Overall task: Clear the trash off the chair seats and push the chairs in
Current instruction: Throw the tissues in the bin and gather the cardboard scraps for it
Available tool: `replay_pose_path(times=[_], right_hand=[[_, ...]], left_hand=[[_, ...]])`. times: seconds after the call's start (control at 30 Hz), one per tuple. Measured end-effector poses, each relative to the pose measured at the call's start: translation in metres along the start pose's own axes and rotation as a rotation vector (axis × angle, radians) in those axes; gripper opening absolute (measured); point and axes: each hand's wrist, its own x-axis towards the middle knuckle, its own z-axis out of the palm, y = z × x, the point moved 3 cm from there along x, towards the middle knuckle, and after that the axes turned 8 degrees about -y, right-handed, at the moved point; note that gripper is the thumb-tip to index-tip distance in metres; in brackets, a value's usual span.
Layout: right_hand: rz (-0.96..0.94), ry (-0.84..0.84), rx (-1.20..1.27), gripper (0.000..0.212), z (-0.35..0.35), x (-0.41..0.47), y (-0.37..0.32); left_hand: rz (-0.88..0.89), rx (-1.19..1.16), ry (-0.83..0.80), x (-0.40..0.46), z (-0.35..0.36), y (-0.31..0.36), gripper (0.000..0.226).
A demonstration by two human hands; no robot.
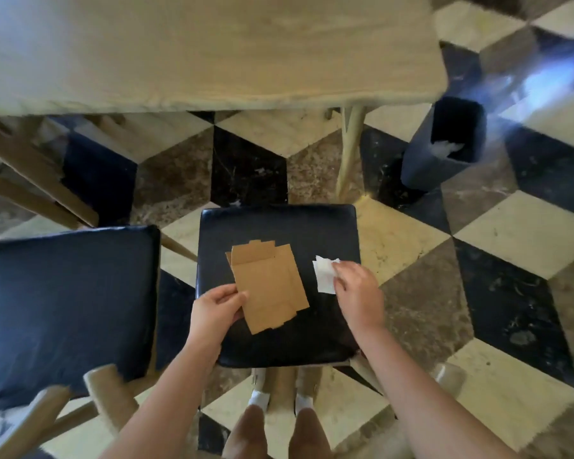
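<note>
A black chair seat (pixel 279 226) stands below me, pulled out from the wooden table (pixel 196 51). On it lies a flattened brown cardboard piece (pixel 269 286). My left hand (pixel 214 309) pinches its near left edge. A crumpled white tissue (pixel 323 274) rests by the seat's right edge, and the fingers of my right hand (pixel 355 293) close on it. A second black chair seat (pixel 70 303) to the left carries nothing that I can see.
A dark bin (pixel 444 150) with white trash inside stands on the checkered floor right of the table leg (pixel 348 150). Another wooden chair (pixel 30 173) sits at the far left under the table. My feet are behind the middle seat.
</note>
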Motion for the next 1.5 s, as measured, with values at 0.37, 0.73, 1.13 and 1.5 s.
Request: replay_pose_path(times=[0.37,0.73,1.13,1.5], right_hand=[[0.068,0.327,0.158,0.021,-0.180,-0.094,-0.056],[0.143,0.409,0.098,0.025,-0.280,-0.162,0.066],[0.116,0.371,0.090,0.027,-0.366,-0.169,0.202],[0.201,0.325,0.178,0.020,-0.422,-0.028,0.269]], left_hand=[[0.208,0.149,-0.291,-0.106,0.038,0.094,0.021],[0.291,0.151,-0.416,-0.185,0.197,0.088,0.024],[0.263,0.107,-0.427,-0.226,0.364,0.084,0.028],[0.195,0.005,-0.374,-0.140,0.464,0.166,0.017]])
